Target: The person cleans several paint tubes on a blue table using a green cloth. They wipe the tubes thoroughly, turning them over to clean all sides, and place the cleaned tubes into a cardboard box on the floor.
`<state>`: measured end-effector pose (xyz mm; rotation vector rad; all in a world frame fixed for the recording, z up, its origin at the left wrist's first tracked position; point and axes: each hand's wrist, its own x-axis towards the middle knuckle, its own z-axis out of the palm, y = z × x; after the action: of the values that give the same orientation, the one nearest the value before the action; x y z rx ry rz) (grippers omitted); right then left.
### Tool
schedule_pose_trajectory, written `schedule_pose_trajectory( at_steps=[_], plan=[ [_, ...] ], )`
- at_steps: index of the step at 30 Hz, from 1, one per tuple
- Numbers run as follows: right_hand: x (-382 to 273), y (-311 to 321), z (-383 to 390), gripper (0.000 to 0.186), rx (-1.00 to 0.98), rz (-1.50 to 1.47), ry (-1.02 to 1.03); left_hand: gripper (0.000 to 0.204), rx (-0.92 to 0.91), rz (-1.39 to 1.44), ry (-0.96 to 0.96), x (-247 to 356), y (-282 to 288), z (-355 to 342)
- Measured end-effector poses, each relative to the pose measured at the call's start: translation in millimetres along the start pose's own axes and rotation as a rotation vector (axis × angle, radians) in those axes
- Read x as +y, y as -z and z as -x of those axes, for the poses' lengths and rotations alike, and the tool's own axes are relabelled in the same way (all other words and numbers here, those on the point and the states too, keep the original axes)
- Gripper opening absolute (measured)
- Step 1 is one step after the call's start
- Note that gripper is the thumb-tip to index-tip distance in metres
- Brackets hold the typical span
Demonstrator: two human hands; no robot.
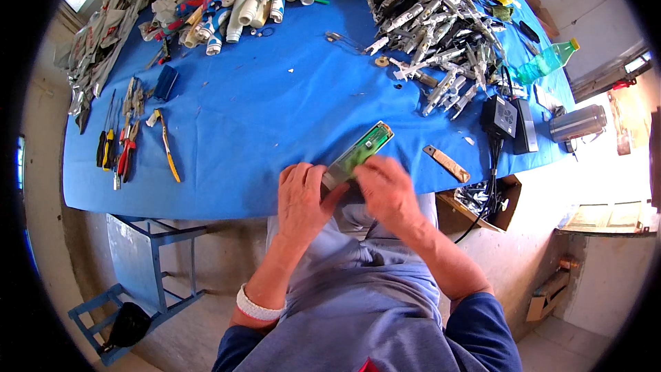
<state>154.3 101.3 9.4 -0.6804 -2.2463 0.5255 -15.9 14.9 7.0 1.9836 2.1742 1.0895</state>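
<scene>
Over the near edge of the blue-covered table, my left hand (pixel 301 196) is closed round the lower end of a slim grey housing with a green circuit board (pixel 374 139) in it. The piece tilts up toward the far right. My right hand (pixel 390 195) is at the side of the board with its fingers curled and blurred by motion. A smeared light-green patch (pixel 354 158) shows at its fingertips; whether it is a separate thing or part of the board, I cannot make out. To the right lies a flat brown-and-metal tool (pixel 446 164), perhaps a blade.
Pliers (pixel 127 151), screwdrivers (pixel 105 148) and a yellow-handled tool (pixel 166 145) lie at the left. White tube-shaped housings (pixel 251 3) and stripped mechanisms (pixel 441 41) are heaped at the back. A black power adapter (pixel 499 117), green bottle (pixel 547 62) and metal mug (pixel 578 124) stand right.
</scene>
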Motion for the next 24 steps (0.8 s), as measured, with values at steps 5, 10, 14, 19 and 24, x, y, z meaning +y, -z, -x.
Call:
schedule_pose_trajectory(
  at_steps=[5, 10, 14, 19, 24],
  plan=[
    [46, 34, -22, 0.017, 0.257, 0.085, -0.326, 0.045, 0.005, 0.01, 0.009, -2, -2, 3],
    [25, 41, -41, 0.015, 0.219, 0.056, -0.303, 0.044, -0.013, 0.038, 0.024, -3, -1, 2],
    [14, 22, -44, 0.022, 0.003, 0.135, -0.05, 0.04, 0.0, 0.028, 0.021, 0, 1, 1],
    [-20, 12, -48, 0.019, -0.234, 0.116, 0.094, 0.041, 0.007, 0.027, 0.027, 1, 1, 1],
    [19, 31, -60, 0.013, -0.15, 0.173, -0.044, 0.04, 0.038, 0.04, 0.016, 0, -1, 2]
  ],
)
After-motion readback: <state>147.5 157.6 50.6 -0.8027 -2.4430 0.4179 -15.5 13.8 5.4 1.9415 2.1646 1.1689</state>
